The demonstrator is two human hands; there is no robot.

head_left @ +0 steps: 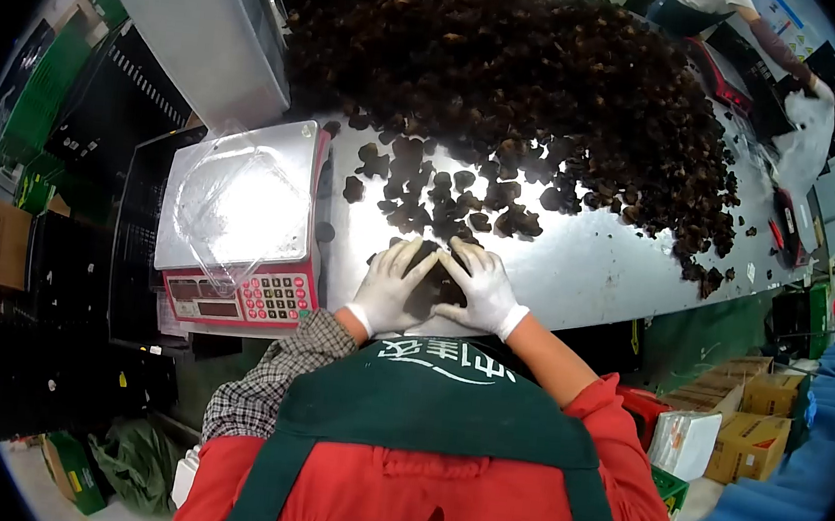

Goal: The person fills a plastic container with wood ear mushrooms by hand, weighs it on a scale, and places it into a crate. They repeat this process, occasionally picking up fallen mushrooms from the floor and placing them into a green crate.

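Observation:
Both hands wear white gloves and rest at the near edge of a metal table (pixel 588 267). My left hand (pixel 391 286) and my right hand (pixel 480 289) are angled toward each other, fingertips nearly meeting, fingers stretched out around a few dark fungus pieces (pixel 447 288). Just beyond the fingertips lie loose dark pieces (pixel 441 197), and behind them rises a large heap of the same dark fungus (pixel 497 57). What is under the palms is hidden.
Left of my hands stands a red scale (pixel 241 213) with clear plastic film on its plate. A translucent bin (pixel 199 29) is behind it. Another person's arm (pixel 775 44) holds a white bag (pixel 809 138) at the upper right, near another red scale (pixel 724 79). Cardboard boxes (pixel 749 448) sit lower right.

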